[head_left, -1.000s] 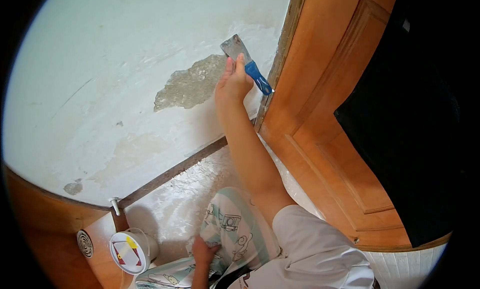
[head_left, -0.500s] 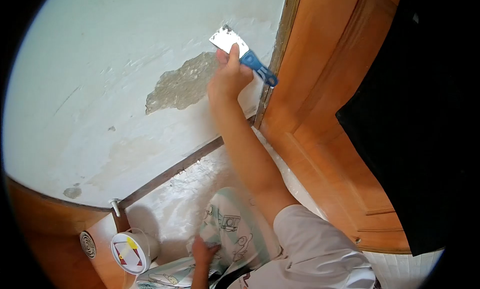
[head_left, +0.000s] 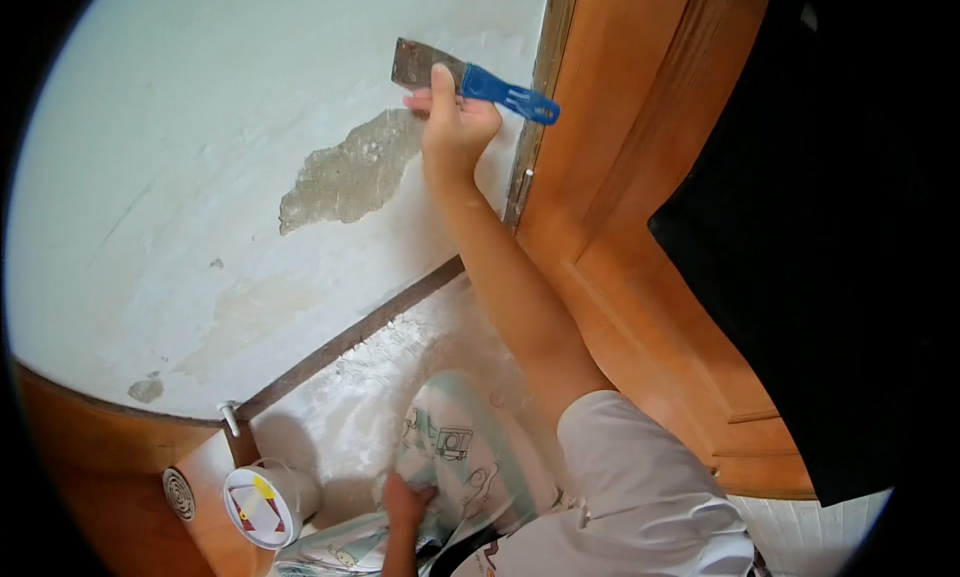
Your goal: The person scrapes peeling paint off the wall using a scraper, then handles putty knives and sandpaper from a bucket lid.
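Note:
My right hand [head_left: 458,127] grips a putty knife [head_left: 510,94] where its blue handle meets the blade, thumb along the blade. The wide metal blade points left, in front of the white wall [head_left: 250,67], and the handle points right towards the door frame. Whether the blade touches the wall cannot be made out. Just below and left of this hand is a bare grey patch [head_left: 350,172] with ragged edges. My left hand [head_left: 408,502] rests by my knee at the bottom, its fingers curled and partly hidden; I cannot tell what it holds, if anything.
A white bucket [head_left: 262,507] with a labelled lid stands at the lower left, near a white pipe [head_left: 229,417] and a round drain [head_left: 178,493]. Pale debris lies on the floor [head_left: 345,397]. A wooden door [head_left: 640,277] and a black cloth [head_left: 800,247] are on the right.
The putty knife has turned from a steep slant to nearly level, and my right hand has moved slightly up the wall. My left hand has stayed by the knee.

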A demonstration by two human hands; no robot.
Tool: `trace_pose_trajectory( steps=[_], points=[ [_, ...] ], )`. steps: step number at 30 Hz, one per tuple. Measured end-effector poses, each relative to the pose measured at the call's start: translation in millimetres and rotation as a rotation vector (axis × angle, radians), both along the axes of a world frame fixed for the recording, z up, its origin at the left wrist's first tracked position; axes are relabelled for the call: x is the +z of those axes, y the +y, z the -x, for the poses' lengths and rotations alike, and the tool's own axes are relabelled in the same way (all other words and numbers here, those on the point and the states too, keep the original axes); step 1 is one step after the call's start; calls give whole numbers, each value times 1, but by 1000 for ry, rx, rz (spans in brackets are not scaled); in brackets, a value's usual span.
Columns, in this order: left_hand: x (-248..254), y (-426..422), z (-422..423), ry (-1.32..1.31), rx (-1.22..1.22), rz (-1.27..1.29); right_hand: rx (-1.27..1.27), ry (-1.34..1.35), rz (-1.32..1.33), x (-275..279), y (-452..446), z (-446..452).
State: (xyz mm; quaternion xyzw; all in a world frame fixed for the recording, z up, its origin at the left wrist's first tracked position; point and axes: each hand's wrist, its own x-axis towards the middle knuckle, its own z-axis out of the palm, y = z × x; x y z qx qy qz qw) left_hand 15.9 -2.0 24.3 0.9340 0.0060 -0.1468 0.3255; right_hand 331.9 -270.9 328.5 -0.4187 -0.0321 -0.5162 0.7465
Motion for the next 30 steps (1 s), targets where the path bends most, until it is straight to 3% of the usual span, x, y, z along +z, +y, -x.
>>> trace_pose_trajectory(
  steps=[8,12,15,16,19,20,23,26,28,30],
  points=[
    [-5,5,1,-22,-8,15,28,161,105,-20,-33,25],
    [-7,7,1,-36,-17,12,-214,277,652,-44,-54,38],
    [-2,7,0,-58,-58,54,81,475,661,-57,-63,51],
    [-12,9,1,-53,-53,42,113,685,895,-70,-73,52],
    [-22,12,5,-50,-56,-18,-67,693,1820,-121,-69,98],
    [-25,11,5,-82,-42,3,12,747,2458,-131,-71,109],
    [-25,12,6,-104,-70,-25,-1,745,2417,-197,-101,118],
    [-22,13,9,-82,-54,30,38,1165,1511,-230,-92,120],
    [-17,12,5,-101,-55,53,103,964,1439,-228,-90,121],
    [-15,13,7,-123,-63,43,305,950,1155,-208,-80,119]
  ],
)
